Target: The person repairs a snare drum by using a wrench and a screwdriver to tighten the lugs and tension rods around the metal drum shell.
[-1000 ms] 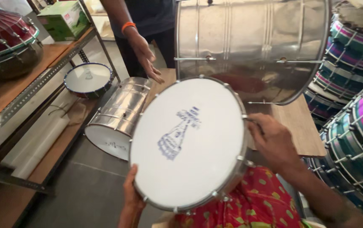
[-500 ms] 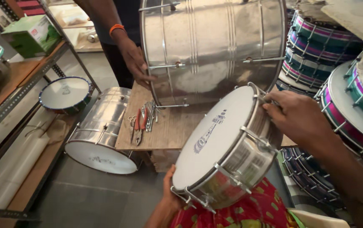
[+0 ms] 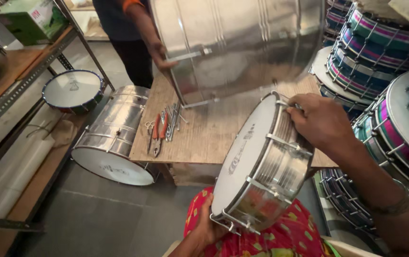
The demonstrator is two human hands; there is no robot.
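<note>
A grey floor (image 3: 95, 209) ran beneath a low wooden worktable (image 3: 214, 128). Along the left edge stood a metal-framed shelf rack (image 3: 19, 90) with wooden boards, a green box (image 3: 30, 19) at its far corner. Stacked striped drums (image 3: 380, 52) lined the right. Soft daylight lit everything evenly.

My left hand (image 3: 208, 227) low, fingers curled upward, my right hand (image 3: 319, 121) raised, forearm extended, fingers gripping

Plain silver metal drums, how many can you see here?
3: a small drum in the person's hands, a big drum held over the workbench, one lying on the floor. Others may be hidden.
</note>
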